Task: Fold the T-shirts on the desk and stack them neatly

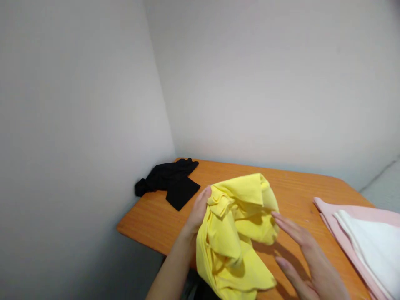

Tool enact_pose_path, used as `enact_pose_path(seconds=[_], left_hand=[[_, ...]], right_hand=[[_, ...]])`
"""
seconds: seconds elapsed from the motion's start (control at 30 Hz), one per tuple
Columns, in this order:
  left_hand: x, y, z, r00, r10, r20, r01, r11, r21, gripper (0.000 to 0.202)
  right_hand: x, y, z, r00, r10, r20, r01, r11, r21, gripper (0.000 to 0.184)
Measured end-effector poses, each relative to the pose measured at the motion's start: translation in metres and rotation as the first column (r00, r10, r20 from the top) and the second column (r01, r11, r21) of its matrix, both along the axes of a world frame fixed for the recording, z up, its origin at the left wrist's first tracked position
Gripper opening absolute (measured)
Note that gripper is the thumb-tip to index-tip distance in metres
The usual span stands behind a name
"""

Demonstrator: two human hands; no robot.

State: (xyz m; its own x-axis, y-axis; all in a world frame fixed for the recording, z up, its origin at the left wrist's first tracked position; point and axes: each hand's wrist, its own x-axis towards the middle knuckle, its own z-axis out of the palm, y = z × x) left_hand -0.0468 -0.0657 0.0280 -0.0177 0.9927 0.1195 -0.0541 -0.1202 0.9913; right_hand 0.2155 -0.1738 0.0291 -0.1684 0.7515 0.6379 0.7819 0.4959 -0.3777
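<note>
The left hand [197, 213] comes up from the lower edge and its grip is closed on the left side of the yellow cloth [237, 233]: the thumb lies along the bunched edge, and the fingers are hidden behind the fabric. The yellow cloth is bright, plain and soft. It is gathered into a loose crumpled bundle with deep folds, with one flat flap turned over at the top. It is held up over the near edge of the table [150, 221], and its lower part hangs down past that edge. On its right, the right hand [308, 258] has its grip spread, the fingers straight and apart. The fingertips [275, 215] are right at the bundle's right edge.

The table is orange-brown wood grain with rounded corners, pushed into a corner of the room. A black garment [170, 181] lies crumpled at its far left corner. At the right edge a pink cloth [337, 233] lies flat with a white cloth [371, 241] on top of it. The left wall [78, 104] and the back wall [275, 83] are plain and pale.
</note>
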Motion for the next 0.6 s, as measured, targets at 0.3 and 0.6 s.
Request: enact_pose_path(seconds=[0.3, 0.6], left_hand=[[-0.012, -0.001, -0.071, 0.877, -0.126, -0.463, 0.118, 0.992, -0.047, 0.037], [-0.003, -0.014, -0.057, 0.903, -0.09, -0.419, 0.123, 0.991, 0.053, 0.028]], right_hand=[[-0.001, 0.003, -0.045, 0.998, -0.051, 0.045, 0.065, 0.921, -0.384, 0.028], [-0.037, 0.02, -0.025, 0.989, -0.097, -0.115, 0.022, 0.847, -0.531, 0.032]])
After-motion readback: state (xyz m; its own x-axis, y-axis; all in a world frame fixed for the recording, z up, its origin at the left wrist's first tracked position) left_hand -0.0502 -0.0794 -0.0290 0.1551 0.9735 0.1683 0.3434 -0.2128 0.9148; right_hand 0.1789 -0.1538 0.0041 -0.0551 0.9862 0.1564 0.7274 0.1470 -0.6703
